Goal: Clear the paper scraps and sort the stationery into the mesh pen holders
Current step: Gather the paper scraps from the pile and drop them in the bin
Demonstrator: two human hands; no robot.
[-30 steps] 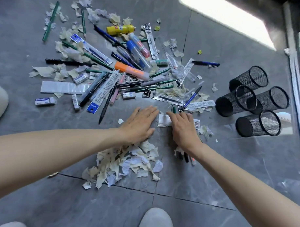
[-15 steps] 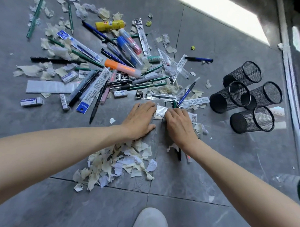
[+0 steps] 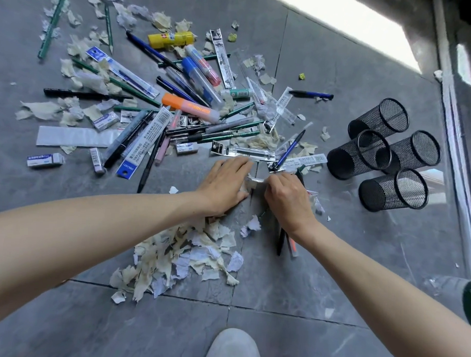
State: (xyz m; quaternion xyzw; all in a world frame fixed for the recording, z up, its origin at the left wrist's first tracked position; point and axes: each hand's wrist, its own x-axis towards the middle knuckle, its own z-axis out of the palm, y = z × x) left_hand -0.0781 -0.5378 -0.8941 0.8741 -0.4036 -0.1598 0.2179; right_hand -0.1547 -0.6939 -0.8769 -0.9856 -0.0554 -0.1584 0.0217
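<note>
While the left hand lies flat, one refill pack reads "deli".

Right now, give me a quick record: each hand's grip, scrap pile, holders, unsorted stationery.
left hand: flat, fingers straight, just beyond the pile
right hand: fingers curled, pinching a white strip
scrap pile: heaped beside the left wrist
mesh pen holders: four, grouped at right, nothing visible inside
stationery: unsorted; pens, erasers, orange highlighter spread beyond the hands
</note>
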